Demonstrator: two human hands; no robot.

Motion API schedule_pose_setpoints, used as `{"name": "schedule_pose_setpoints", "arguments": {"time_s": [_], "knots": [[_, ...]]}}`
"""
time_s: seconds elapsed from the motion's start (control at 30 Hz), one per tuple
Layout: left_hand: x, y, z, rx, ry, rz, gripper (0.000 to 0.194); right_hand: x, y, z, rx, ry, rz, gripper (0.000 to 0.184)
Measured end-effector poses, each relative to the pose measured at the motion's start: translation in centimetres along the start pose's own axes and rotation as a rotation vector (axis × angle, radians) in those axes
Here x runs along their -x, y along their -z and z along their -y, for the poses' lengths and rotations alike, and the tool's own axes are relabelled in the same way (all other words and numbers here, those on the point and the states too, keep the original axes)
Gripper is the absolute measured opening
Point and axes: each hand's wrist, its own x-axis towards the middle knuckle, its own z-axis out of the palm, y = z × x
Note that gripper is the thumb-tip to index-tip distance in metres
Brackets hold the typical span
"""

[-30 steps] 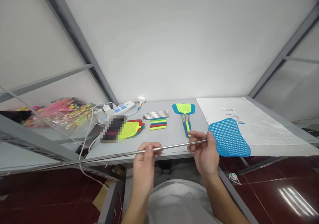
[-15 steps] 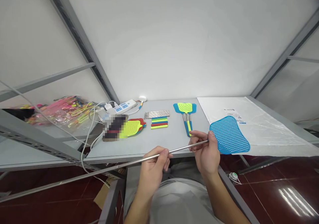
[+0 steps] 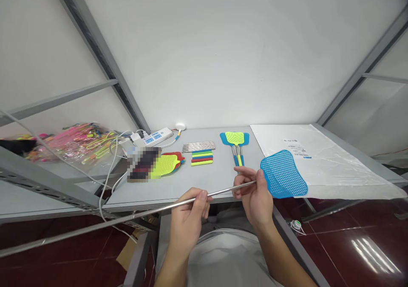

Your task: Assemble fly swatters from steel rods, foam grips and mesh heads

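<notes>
A fly swatter with a blue mesh head [image 3: 283, 175] and a long, thin metal rod [image 3: 140, 215] spans both my hands. My right hand [image 3: 256, 200] pinches it between thumb and fingers where the rod meets the head. Farther down the rod, my left hand [image 3: 188, 214] is closed around it, thumb on top. From there the rod slants past the left edge of the view, so its far end is out of sight. Just beyond my right hand lie several finished-looking swatters, a lime one [image 3: 236, 138] on top of blue ones; my fingers partly cover their handles.
Metal rods [image 3: 199, 146] lie above a row of coloured handle grips [image 3: 202, 157]. Left of these are stacked swatter heads [image 3: 167, 164], partly pixelated, and a power strip [image 3: 157, 137] with cables. White plastic sheeting [image 3: 331, 163] covers the right; bagged colourful items [image 3: 79, 140] sit far left.
Both hands have shifted a little to the left, carrying the blue swatter with them. Their grips look the same. The whole view has also slid slightly.
</notes>
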Motion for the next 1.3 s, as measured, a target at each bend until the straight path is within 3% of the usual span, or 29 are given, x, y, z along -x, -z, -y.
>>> {"name": "schedule_pose_setpoints", "arguments": {"time_s": [0.13,0.3,0.4,0.53,0.73,1.13,1.3], "knots": [[0.1,-0.3,0.1,-0.034,0.017,0.058,0.034,0.1,0.1,-0.4,0.041,-0.018,0.106,0.042],[0.1,-0.7,0.2,0.059,0.09,0.071,0.037,0.7,-0.1,-1.0,0.02,-0.017,0.198,0.048],[-0.1,-0.5,-0.1,0.098,0.078,0.014,0.037,0.5,0.1,-0.6,-0.027,0.059,0.121,0.052],[-0.2,-0.1,-0.6,0.116,0.025,-0.012,0.034,0.2,0.5,0.2,-0.088,0.168,-0.092,0.06],[-0.2,-0.1,-0.2,0.149,0.008,0.005,0.029,0.2,-0.2,0.9,0.018,0.186,-0.306,0.034],[-0.2,0.6,-0.5,0.218,-0.032,0.06,0.02,1.1,-1.0,0.7,0.073,0.234,-0.311,0.036],[0.0,0.2,0.2,0.132,-0.04,0.063,0.024,0.6,-0.7,0.6,-0.017,0.149,-0.268,0.034]]}}
